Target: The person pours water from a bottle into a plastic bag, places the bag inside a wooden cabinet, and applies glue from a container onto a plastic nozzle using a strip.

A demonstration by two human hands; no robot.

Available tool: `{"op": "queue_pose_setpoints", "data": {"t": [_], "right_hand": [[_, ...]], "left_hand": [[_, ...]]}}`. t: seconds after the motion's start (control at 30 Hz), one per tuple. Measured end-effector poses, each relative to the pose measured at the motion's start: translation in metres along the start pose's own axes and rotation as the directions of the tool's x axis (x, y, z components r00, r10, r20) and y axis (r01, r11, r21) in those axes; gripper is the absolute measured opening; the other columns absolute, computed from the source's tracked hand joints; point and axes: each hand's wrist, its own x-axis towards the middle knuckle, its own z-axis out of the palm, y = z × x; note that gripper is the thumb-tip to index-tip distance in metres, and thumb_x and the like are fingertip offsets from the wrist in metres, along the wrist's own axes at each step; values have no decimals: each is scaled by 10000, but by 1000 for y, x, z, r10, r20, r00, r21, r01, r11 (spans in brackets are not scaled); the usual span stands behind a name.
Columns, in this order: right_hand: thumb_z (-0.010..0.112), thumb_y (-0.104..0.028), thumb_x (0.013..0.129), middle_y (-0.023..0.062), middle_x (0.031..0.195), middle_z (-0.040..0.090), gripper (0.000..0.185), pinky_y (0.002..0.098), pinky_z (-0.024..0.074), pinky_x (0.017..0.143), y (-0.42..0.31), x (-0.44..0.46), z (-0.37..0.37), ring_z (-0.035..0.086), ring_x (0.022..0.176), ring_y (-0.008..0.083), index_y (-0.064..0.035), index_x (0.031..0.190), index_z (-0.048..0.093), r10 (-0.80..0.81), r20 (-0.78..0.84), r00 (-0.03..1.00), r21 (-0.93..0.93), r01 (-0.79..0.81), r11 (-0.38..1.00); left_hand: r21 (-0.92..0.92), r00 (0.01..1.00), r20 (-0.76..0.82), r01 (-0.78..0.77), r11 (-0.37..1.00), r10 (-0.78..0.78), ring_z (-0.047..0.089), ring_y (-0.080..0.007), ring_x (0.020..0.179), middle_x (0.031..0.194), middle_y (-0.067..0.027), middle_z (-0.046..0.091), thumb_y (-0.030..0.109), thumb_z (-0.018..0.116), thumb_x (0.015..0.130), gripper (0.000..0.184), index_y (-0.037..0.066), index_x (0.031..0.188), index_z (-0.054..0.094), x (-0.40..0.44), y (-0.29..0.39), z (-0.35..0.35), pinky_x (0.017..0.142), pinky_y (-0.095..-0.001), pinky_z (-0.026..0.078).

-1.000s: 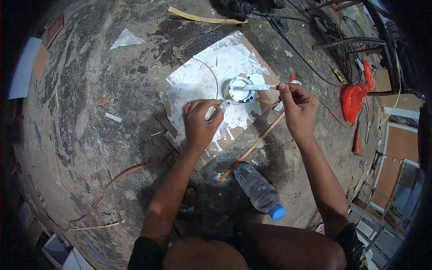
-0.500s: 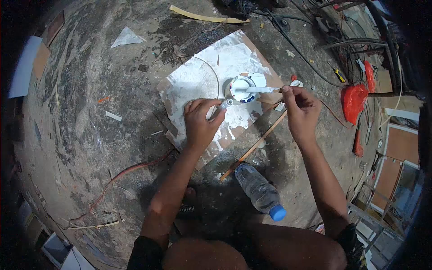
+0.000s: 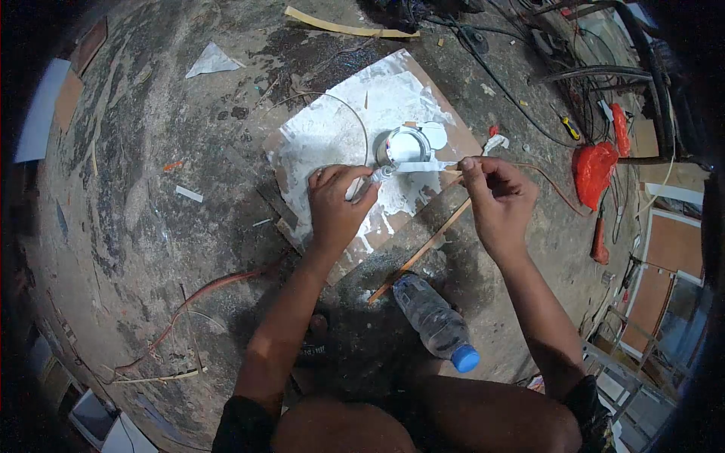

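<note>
My left hand (image 3: 336, 202) is closed around a small clear bottle (image 3: 384, 173), its open neck pointing up and right above the white-smeared board (image 3: 317, 136). Pinched between thumb and fingers of my right hand (image 3: 504, 198) is a flat stick (image 3: 424, 167), coated white along its far part. The stick's tip lies close to the bottle's mouth; whether they touch I cannot tell. Just beyond the stick stands an open can (image 3: 408, 143) of white paint on the board, with a round white lid (image 3: 434, 135) beside it.
A water bottle (image 3: 436, 323) with a blue cap lies near my knees, beside a thin wooden strip (image 3: 430, 251). Cables (image 3: 483, 64), a red bag (image 3: 594, 174) and a screwdriver (image 3: 569, 127) lie on the right. A white scrap (image 3: 213, 62) sits far left.
The stick has come out of the paint can and moved down and slightly left to the small bottle's mouth. My left hand has stayed nearly still.
</note>
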Motion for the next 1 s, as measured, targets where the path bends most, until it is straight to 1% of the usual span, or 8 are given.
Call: {"op": "queue_pose_setpoints", "data": {"t": [0.13, 0.23, 0.33, 0.53, 0.63, 0.73, 0.8, 1.0], "right_hand": [[721, -133, 965, -3, 767, 683, 187, 228, 464, 633, 0, -1, 1, 569, 699, 46, 50, 938, 748, -1, -2, 1000, 23, 1, 1000], [721, -128, 964, 3, 783, 691, 183, 228, 473, 649, -1, -1, 0, 580, 714, 50, 52, 941, 744, -2, -3, 1000, 0, 2, 1000], [724, -132, 963, 13, 795, 698, 185, 228, 475, 655, 3, -1, -1, 588, 722, 54, 51, 939, 742, 6, 2, 1000, 31, -6, 1000], [726, -135, 963, 29, 805, 709, 181, 233, 481, 664, 7, 0, -2, 598, 728, 62, 43, 936, 742, -44, -2, 999, 7, 44, 999], [726, -135, 963, 28, 809, 711, 181, 234, 483, 666, 5, 0, -2, 599, 729, 62, 43, 936, 743, -35, -9, 999, -5, 35, 999], [728, -134, 961, 26, 806, 711, 180, 234, 483, 663, 4, 0, 0, 599, 726, 61, 43, 932, 743, -41, -14, 999, 48, 42, 998], [728, -132, 960, 26, 805, 710, 177, 234, 483, 662, 3, 0, -1, 599, 726, 61, 42, 928, 744, -31, 0, 1000, 48, 31, 998], [726, -128, 960, 33, 812, 715, 173, 236, 483, 662, 3, 0, -2, 599, 725, 62, 41, 930, 750, -76, 0, 997, -3, 76, 997]], "left_hand": [[13, 1000, -7, -21, 1000, 21, 636, -234, 979, 966, -23, 712, 190, 842, 760, 254, 149, 984, 731, 0, 0, 0, 946, -426, 405], [11, 999, -15, -31, 999, 31, 637, -234, 984, 966, -24, 712, 191, 844, 761, 254, 147, 984, 731, 0, -2, 1, 946, -429, 406], [12, 1000, -2, -15, 1000, 15, 637, -233, 990, 968, -24, 712, 189, 845, 761, 256, 144, 985, 730, 0, 0, -1, 950, -432, 406], [3, 1000, -9, -17, 1000, 18, 637, -227, 1001, 961, -20, 713, 186, 846, 760, 256, 149, 984, 726, 0, 1, 0, 964, -429, 403], [5, 1000, 1, -18, 1000, 18, 636, -242, 993, 980, -16, 711, 177, 857, 755, 270, 156, 990, 727, -1, -2, 1, 953, -415, 398], [18, 1000, 2, -11, 1000, 11, 639, -239, 990, 976, -14, 715, 175, 855, 756, 265, 157, 987, 728, -1, 0, 1, 950, -412, 399], [18, 1000, 6, -10, 1000, 9, 639, -239, 988, 976, -14, 715, 173, 853, 756, 261, 158, 984, 728, -1, -1, 1, 951, -411, 399], [22, 1000, 7, -13, 1000, 13, 640, -238, 986, 975, -13, 715, 169, 852, 755, 258, 160, 980, 728, 0, -1, 0, 950, -410, 399]]}}
